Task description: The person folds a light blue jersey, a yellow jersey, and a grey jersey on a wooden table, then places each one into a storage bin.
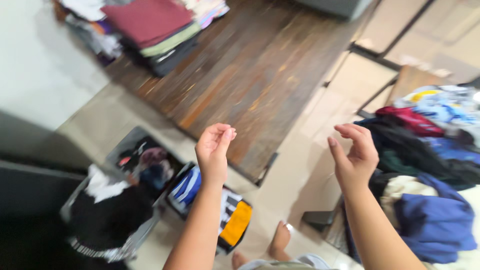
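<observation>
As fingers (220, 132) curl empty, clothes pile (430, 150) beside

Dark brown streaky wood tabletop (260, 75), maroon cloth (147, 19) on top of folded stack. Blue-white striped piece (186, 189) and yellow one (236, 223) in floor bin. Pile on my right: blue garment (437, 220), red bit (412, 120). Beige floor tiles (305, 175).

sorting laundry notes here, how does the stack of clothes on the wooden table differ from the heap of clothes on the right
The stack of clothes is folded flat in neat layers, maroon on top; the heap of clothes is loose and crumpled, mostly blue, dark and red. The stack lies far from both hands; the heap sits right beside the right hand. Both are mixed-colour garments, and neither hand touches them.
</observation>
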